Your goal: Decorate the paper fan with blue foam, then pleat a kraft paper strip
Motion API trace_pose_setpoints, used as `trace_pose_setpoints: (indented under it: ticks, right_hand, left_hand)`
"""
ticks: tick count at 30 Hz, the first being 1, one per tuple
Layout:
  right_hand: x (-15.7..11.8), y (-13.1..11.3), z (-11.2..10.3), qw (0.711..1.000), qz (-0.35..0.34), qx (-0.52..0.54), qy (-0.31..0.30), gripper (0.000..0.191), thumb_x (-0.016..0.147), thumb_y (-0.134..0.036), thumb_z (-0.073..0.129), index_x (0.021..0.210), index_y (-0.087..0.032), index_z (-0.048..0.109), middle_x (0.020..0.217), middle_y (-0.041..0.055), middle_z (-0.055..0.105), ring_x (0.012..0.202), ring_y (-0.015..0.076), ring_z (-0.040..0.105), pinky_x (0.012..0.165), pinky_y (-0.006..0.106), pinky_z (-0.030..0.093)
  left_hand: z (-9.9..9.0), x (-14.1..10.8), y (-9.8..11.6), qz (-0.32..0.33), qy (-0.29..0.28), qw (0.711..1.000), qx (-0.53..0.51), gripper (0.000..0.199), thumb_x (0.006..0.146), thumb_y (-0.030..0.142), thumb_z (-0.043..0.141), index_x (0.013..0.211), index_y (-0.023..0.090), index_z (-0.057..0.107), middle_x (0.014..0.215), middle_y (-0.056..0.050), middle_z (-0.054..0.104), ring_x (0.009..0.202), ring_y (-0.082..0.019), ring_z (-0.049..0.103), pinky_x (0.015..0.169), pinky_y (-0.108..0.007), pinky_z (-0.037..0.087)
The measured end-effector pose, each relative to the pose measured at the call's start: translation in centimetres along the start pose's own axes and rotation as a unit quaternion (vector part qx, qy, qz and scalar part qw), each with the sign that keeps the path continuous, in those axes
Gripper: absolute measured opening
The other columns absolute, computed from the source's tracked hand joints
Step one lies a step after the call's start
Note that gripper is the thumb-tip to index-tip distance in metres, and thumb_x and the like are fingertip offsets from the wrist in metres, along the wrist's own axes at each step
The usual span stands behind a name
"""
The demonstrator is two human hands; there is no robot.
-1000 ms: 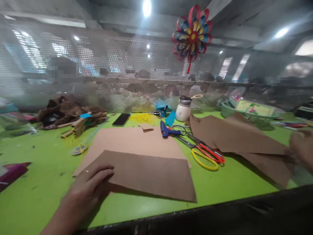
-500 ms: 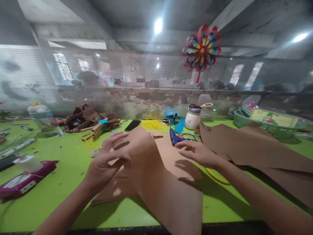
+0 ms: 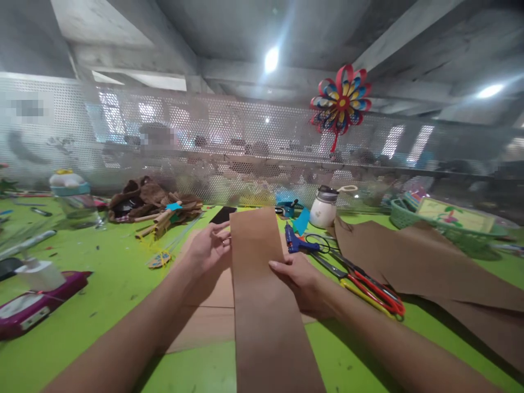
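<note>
A long strip of brown paper (image 3: 266, 305) stands raised in front of me, running down past the table's near edge. My left hand (image 3: 208, 245) is at its left edge, fingers bent against the paper near the top. On the right edge, my right hand (image 3: 301, 275) grips the strip, thumb on the front and fingers behind. Flatter sheets of light brown paper (image 3: 208, 325) lie under and behind the strip. A blue glue gun (image 3: 297, 240) and scissors with red and yellow handles (image 3: 368, 289) lie just beyond my right hand.
Large brown paper (image 3: 409, 254) and a green basket (image 3: 462, 232) are at right. A white jar (image 3: 323, 207) stands behind. At left are a purple power strip (image 3: 45, 305), a clear jar (image 3: 73, 204) and rolled brown pieces (image 3: 164, 218). A paper flower (image 3: 343, 102) hangs above.
The curved paper is now a straighter, upright strip. My left hand has moved right to its edge, and my right hand has moved left and down onto it. The scissors have come into sight.
</note>
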State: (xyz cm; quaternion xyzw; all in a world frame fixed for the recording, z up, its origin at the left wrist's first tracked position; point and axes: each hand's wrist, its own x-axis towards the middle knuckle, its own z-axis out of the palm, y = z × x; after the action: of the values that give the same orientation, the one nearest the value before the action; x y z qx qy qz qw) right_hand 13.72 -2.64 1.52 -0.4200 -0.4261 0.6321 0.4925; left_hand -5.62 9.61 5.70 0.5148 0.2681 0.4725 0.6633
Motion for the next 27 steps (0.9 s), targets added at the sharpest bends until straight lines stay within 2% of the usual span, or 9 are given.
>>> trace_pose_setpoints:
  ticks: [3, 7, 10, 14, 18, 23, 27]
  right_hand:
    - [-0.3, 0.2, 0.1, 1.0, 0.008, 0.004, 0.0, 0.037, 0.065, -0.046, 0.076, 0.083, -0.014, 0.066, 0.069, 0.0058, 0.068, 0.067, 0.0215, 0.065, 0.061, 0.033, 0.05]
    - [-0.6, 0.2, 0.3, 1.0, 0.004, 0.012, -0.004, 0.033, 0.064, -0.044, 0.077, 0.076, -0.016, 0.063, 0.066, 0.0025, 0.063, 0.061, 0.0165, 0.058, 0.058, 0.029, 0.046]
    - [-0.8, -0.3, 0.2, 0.998, -0.026, -0.005, 0.051, 0.029, 0.068, -0.042, 0.075, 0.071, -0.017, 0.06, 0.064, -0.0011, 0.056, 0.057, 0.0112, 0.051, 0.054, 0.024, 0.041]
    - [-0.5, -1.3, -1.2, 0.989, -0.08, -0.025, 0.121, 0.026, 0.077, -0.045, 0.066, 0.075, -0.02, 0.06, 0.069, -0.0018, 0.055, 0.06, 0.0097, 0.048, 0.058, 0.023, 0.04]
    - [0.4, -1.6, -3.0, 0.979, -0.12, -0.062, 0.153, 0.029, 0.071, -0.046, 0.071, 0.072, -0.019, 0.064, 0.064, -0.002, 0.056, 0.058, 0.0107, 0.047, 0.058, 0.024, 0.039]
    - [0.9, -0.4, -3.2, 0.975, -0.134, -0.087, 0.158, 0.027, 0.069, -0.044, 0.073, 0.074, -0.018, 0.067, 0.064, -0.0009, 0.059, 0.058, 0.0118, 0.048, 0.056, 0.025, 0.037]
    - [0.9, 1.0, -2.9, 0.969, -0.149, -0.097, 0.171, 0.027, 0.071, -0.042, 0.072, 0.08, -0.017, 0.067, 0.066, 0.0008, 0.061, 0.058, 0.0131, 0.049, 0.054, 0.025, 0.036]
  left_hand:
    - [1.2, -0.8, -0.7, -0.035, -0.024, 0.999, -0.004, 0.034, 0.084, 0.041, 0.054, 0.098, 0.011, 0.064, 0.081, -0.01, 0.07, 0.068, -0.019, 0.066, 0.061, -0.029, 0.053]
    - [2.3, -1.8, -1.9, -0.049, -0.019, 0.999, 0.0, 0.031, 0.077, 0.036, 0.067, 0.096, 0.011, 0.065, 0.086, -0.011, 0.073, 0.077, -0.024, 0.068, 0.072, -0.033, 0.053]
    - [2.5, -2.5, -2.3, -0.065, -0.031, 0.997, -0.007, 0.03, 0.078, 0.032, 0.067, 0.098, 0.01, 0.065, 0.087, -0.012, 0.073, 0.08, -0.026, 0.069, 0.074, -0.036, 0.053]
    - [2.7, -3.5, -2.6, -0.128, -0.09, 0.987, -0.031, 0.033, 0.081, 0.032, 0.064, 0.105, 0.009, 0.064, 0.093, -0.016, 0.072, 0.082, -0.027, 0.069, 0.077, -0.039, 0.053]
    - [3.3, -4.3, -3.0, -0.158, -0.124, 0.978, -0.05, 0.036, 0.082, 0.032, 0.064, 0.109, 0.009, 0.063, 0.1, -0.018, 0.07, 0.088, -0.029, 0.068, 0.081, -0.042, 0.052]
    - [3.5, -4.4, -4.0, -0.175, -0.124, 0.974, -0.077, 0.038, 0.081, 0.03, 0.064, 0.108, 0.004, 0.064, 0.101, -0.022, 0.069, 0.088, -0.031, 0.067, 0.082, -0.045, 0.052]
    - [3.1, -4.2, -4.8, -0.174, -0.114, 0.977, -0.038, 0.039, 0.078, 0.032, 0.068, 0.105, 0.004, 0.066, 0.099, -0.022, 0.07, 0.084, -0.03, 0.068, 0.081, -0.043, 0.052]
